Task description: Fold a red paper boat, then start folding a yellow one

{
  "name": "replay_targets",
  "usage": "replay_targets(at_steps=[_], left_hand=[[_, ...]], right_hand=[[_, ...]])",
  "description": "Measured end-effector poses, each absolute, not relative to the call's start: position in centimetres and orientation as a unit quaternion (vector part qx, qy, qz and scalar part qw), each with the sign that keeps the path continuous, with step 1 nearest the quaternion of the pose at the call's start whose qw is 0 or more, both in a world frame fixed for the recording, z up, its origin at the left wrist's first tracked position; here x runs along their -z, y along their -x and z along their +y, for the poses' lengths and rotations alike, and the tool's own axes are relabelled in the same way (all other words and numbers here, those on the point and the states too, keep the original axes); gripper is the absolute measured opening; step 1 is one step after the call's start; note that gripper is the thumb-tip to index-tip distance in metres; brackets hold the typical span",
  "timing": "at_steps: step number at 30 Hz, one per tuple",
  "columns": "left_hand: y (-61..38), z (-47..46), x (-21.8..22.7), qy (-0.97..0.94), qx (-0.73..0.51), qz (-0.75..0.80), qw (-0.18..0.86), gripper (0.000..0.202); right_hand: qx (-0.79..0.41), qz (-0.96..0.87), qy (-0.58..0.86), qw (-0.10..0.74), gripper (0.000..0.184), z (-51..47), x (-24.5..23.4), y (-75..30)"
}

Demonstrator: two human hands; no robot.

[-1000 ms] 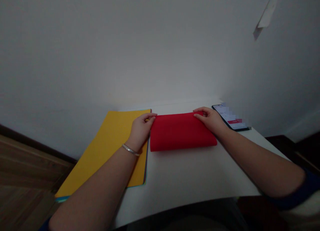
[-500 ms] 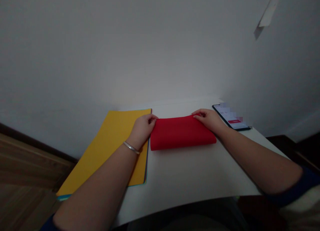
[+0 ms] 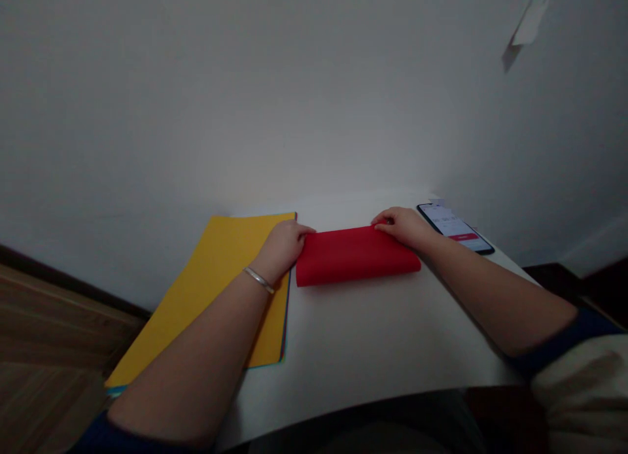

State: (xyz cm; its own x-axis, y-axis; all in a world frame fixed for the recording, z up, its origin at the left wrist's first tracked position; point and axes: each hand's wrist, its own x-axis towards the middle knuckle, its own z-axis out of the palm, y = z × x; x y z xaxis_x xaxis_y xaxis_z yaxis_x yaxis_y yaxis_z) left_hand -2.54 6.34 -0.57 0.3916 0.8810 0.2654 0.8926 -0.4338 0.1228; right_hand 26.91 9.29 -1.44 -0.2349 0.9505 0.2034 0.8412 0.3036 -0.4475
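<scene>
On table (image 3: 373, 343), L hand (image 3: 282, 248) & R hand (image 3: 406, 226) pinch red sheet (image 3: 356, 256) (phone (image 3: 454, 227) txt blurred).

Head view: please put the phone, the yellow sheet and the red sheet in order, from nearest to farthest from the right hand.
1. Red sheet: in the right hand's fingers.
2. Phone: just to its right.
3. Yellow sheet: left, past the red sheet.
</scene>
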Motion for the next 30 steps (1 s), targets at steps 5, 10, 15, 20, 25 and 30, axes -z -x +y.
replay_targets(at_steps=[5, 10, 15, 20, 25, 30], left_hand=[[2.5, 6.7, 1.3, 0.859, 0.134, -0.490, 0.069, 0.035], [2.3, 6.5, 1.6, 0.864, 0.116, -0.479, 0.102, 0.032], [2.0, 5.9, 1.3, 0.862, 0.090, -0.477, 0.143, 0.027], [1.6, 5.5, 0.8, 0.856, 0.060, -0.478, 0.189, 0.027], [1.5, 5.4, 0.6, 0.845, 0.035, -0.488, 0.215, 0.029], [1.4, 5.2, 0.5, 0.848, 0.036, -0.489, 0.201, 0.031]], right_hand=[[-0.111, -0.774, 0.588, 0.209, 0.017, 9.4, 1.2, -26.9], [-0.096, -0.776, 0.590, 0.199, 0.019, 9.3, 1.1, -27.0], [-0.056, -0.794, 0.574, 0.191, 0.021, 9.4, 1.3, -27.1], [-0.050, -0.808, 0.557, 0.187, 0.021, 9.5, 1.4, -27.2], [-0.053, -0.807, 0.558, 0.184, 0.021, 9.6, 1.3, -27.2], [-0.064, -0.809, 0.558, 0.174, 0.022, 9.4, 1.0, -27.1]])
